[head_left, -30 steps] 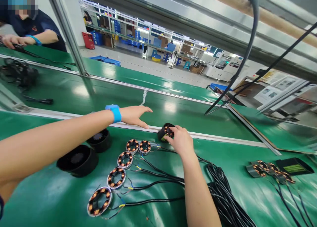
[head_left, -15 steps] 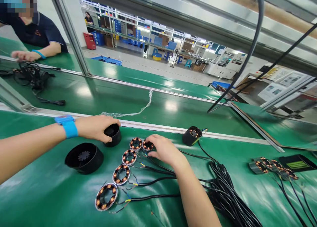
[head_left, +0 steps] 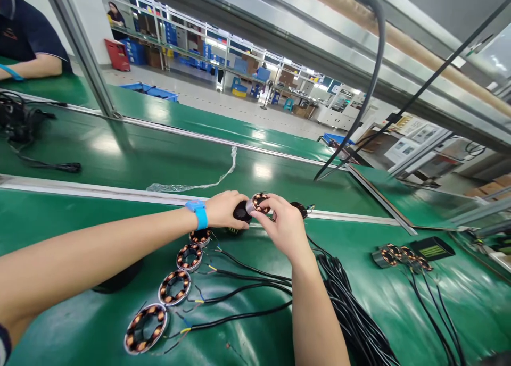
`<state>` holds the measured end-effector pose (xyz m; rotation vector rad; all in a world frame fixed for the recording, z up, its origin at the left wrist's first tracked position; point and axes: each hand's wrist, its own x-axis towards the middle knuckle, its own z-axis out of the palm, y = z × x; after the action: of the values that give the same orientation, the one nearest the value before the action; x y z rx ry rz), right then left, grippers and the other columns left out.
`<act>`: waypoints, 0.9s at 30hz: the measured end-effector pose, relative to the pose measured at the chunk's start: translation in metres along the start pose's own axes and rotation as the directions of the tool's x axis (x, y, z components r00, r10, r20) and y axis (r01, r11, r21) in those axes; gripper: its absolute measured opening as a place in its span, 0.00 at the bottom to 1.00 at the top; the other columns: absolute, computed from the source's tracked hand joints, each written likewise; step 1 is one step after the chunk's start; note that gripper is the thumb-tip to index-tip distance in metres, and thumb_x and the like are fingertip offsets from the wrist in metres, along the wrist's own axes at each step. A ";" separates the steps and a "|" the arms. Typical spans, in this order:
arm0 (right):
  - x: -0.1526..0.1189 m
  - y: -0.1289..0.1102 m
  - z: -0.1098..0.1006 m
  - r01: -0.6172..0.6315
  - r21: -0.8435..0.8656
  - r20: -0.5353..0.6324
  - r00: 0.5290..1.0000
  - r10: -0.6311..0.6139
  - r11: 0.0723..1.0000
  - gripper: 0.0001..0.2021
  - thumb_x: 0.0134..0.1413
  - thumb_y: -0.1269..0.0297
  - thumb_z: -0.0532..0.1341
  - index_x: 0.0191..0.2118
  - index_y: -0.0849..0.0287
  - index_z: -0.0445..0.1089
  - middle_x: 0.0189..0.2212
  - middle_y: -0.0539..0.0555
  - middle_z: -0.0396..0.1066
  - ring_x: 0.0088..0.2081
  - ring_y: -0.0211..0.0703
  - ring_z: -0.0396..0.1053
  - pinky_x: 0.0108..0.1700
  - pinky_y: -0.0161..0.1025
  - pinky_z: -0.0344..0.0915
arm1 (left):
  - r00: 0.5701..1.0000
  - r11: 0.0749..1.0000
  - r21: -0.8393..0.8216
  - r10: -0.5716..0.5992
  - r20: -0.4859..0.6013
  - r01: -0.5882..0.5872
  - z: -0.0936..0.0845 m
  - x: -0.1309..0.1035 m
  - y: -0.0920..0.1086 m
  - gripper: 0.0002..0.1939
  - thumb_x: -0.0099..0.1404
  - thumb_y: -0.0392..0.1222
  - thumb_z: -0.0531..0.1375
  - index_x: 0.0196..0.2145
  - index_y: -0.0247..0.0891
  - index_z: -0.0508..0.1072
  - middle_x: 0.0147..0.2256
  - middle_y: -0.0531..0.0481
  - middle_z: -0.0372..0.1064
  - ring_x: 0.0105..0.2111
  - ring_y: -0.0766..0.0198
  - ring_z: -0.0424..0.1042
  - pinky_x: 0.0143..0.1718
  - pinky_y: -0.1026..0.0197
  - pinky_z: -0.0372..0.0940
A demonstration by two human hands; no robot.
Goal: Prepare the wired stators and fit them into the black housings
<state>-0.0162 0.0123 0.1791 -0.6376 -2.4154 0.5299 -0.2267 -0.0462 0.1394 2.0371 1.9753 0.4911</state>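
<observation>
My left hand (head_left: 225, 210) is closed round a black cup-shaped housing (head_left: 241, 211), tipped toward the right. In my right hand (head_left: 282, 222) is a motor stator (head_left: 255, 203), a metal ring with copper coils, held right at the housing's mouth. Whether it is inside the rim, I cannot tell. Below the hands, several more stators (head_left: 174, 287) lie in a slanting row, their wires leading to black cables (head_left: 239, 289). My left forearm mostly hides a second black housing (head_left: 120, 278). Behind my right hand, another housing (head_left: 299, 209) is partly covered.
A heap of black cable (head_left: 339, 302) lies right of my right forearm. Farther right are several stators (head_left: 401, 257) and a black housing (head_left: 433, 248). A plastic strip (head_left: 191, 187) lies beyond the metal rail (head_left: 99, 191). A co-worker's arm (head_left: 35, 67) rests at upper left.
My left hand has lifted the smaller housing and carried it right. My right hand has picked up the stator from the row's far end and brought it to the housing. The view has shifted.
</observation>
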 end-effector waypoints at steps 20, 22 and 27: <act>0.003 -0.041 0.037 -0.032 -0.537 0.279 0.936 0.214 0.843 0.29 0.62 0.52 0.71 0.60 0.67 0.71 0.51 0.66 0.78 0.53 0.58 0.76 0.52 0.49 0.75 | 0.999 0.986 -0.164 0.003 0.055 0.006 0.021 -0.011 -0.020 0.33 0.48 0.59 0.74 0.44 0.43 0.65 0.43 0.50 0.77 0.44 0.49 0.77 0.39 0.60 0.64; -0.003 -0.035 0.035 0.048 -0.525 0.315 0.938 0.142 0.850 0.37 0.60 0.52 0.73 0.67 0.69 0.64 0.60 0.69 0.73 0.61 0.61 0.71 0.58 0.53 0.73 | 0.998 0.986 -0.168 -0.002 0.058 0.012 0.021 -0.012 -0.021 0.33 0.49 0.58 0.74 0.45 0.43 0.66 0.45 0.49 0.77 0.46 0.48 0.77 0.40 0.60 0.65; -0.030 -0.008 0.045 0.116 -0.506 0.302 0.952 0.050 0.854 0.38 0.64 0.52 0.70 0.71 0.68 0.61 0.69 0.69 0.62 0.69 0.64 0.61 0.61 0.61 0.72 | 0.997 0.982 -0.188 0.018 0.079 -0.003 0.022 -0.015 -0.019 0.36 0.49 0.51 0.75 0.53 0.42 0.67 0.49 0.48 0.77 0.49 0.48 0.77 0.45 0.59 0.67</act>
<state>-0.0254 -0.0210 0.1363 -0.7770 -2.8881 -0.0692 -0.2348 -0.0590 0.1105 1.9216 1.8000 0.5656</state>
